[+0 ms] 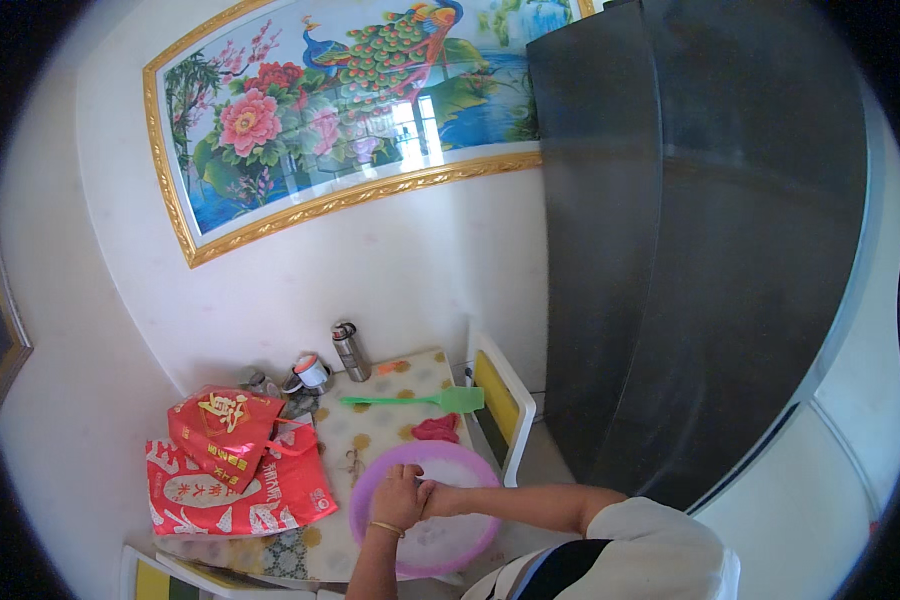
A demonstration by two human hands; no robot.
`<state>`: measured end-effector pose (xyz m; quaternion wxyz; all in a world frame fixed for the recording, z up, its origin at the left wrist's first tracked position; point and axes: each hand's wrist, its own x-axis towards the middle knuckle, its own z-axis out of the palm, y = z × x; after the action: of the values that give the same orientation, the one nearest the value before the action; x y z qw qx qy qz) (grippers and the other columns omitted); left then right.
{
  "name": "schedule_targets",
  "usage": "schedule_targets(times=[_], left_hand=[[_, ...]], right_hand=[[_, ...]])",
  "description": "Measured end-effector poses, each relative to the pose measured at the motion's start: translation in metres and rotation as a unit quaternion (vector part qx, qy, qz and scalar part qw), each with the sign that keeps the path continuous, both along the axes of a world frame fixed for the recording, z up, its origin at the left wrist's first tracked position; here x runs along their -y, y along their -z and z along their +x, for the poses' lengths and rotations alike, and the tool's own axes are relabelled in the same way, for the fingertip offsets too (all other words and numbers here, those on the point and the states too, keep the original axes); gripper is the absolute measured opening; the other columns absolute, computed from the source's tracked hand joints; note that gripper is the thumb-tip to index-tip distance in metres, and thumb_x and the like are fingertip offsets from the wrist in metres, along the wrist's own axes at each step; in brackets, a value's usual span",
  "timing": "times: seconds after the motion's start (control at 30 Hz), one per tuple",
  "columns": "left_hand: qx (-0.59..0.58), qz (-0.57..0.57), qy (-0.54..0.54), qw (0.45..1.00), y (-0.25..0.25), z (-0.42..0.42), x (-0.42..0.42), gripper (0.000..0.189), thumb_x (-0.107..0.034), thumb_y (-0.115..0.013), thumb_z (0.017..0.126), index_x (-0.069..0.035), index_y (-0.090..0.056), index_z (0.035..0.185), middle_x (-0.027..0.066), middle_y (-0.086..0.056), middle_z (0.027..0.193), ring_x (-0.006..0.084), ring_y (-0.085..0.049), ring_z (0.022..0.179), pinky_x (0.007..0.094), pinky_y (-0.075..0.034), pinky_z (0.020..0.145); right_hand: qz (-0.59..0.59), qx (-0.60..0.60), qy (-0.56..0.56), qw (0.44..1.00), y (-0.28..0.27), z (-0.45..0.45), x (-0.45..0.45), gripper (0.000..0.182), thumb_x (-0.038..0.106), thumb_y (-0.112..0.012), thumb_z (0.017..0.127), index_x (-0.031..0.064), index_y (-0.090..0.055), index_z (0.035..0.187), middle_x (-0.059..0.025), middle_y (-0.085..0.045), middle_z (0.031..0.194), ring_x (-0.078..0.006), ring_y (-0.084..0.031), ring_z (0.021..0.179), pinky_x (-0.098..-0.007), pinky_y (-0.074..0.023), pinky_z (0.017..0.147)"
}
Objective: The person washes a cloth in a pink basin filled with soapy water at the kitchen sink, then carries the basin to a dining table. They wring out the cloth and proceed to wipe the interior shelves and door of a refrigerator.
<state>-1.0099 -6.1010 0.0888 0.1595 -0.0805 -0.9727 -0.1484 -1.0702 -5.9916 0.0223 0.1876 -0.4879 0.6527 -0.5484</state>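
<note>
A pink-purple plastic basin (487, 469) with whitish, sudsy-looking content stands at the table's near right part. Over its left half my left hand (397, 496), with a gold-coloured bangle at the wrist, meets my right hand (441, 501). The hands touch each other, fingers bent. A small dark thing shows between them, too small to name, and which hand grips it is unclear. Just beyond the basin's rim lies a crumpled red cloth (436, 428). Farther back, a green fly swatter (461, 400) lies across the table, its handle to the left.
Red printed bags (225, 435) cover the left of the patterned tabletop (345, 450). A steel vacuum flask (351, 352), a white cup (311, 371) and a glass jar (262, 384) stand by the wall. A chair (521, 412) is at the right, near a tall dark refrigerator (720, 262).
</note>
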Motion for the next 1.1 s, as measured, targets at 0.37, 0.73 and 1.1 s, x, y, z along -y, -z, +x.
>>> schedule_targets(times=[0.37,0.73,1.1], left_hand=[[0.034,0.228,-0.254,0.939,0.047,-0.019,-0.011,0.016,-0.011,-0.043,0.083,-0.003,-0.046,0.097,0.0251,-0.057,0.08,0.0393,-0.057,0.08,0.0457,-0.044,0.068],[-0.108,0.43,-0.301,0.844,0.103,-0.017,0.031,0.025,-0.018,-0.046,0.083,0.002,-0.05,0.098,0.0156,-0.056,0.095,0.0252,-0.054,0.086,0.0356,-0.043,0.074],[0.06,0.57,-0.1,0.813,0.075,0.085,-0.105,0.063,-0.034,-0.062,0.08,-0.001,-0.035,0.127,0.0163,-0.051,0.109,0.022,-0.052,0.095,0.0297,-0.044,0.082]], right_hand=[[0.222,-0.136,0.063,0.964,0.015,-0.014,0.009,0.045,0.034,-0.052,0.078,0.0012,-0.043,0.108,-0.0218,-0.06,0.094,-0.0391,-0.057,0.088,-0.0474,-0.0448,0.075],[0.179,-0.269,0.118,0.939,-0.001,0.014,0.009,0.038,0.027,-0.056,0.076,0.0026,-0.04,0.101,-0.0179,-0.062,0.079,-0.0353,-0.062,0.07,-0.048,-0.0472,0.06],[0.03,0.239,0.093,0.966,0.018,0.094,-0.119,0.078,0.015,-0.066,0.073,0.0121,-0.015,0.131,-0.0154,-0.051,0.1,-0.0214,-0.056,0.081,-0.0315,-0.0471,0.068]])
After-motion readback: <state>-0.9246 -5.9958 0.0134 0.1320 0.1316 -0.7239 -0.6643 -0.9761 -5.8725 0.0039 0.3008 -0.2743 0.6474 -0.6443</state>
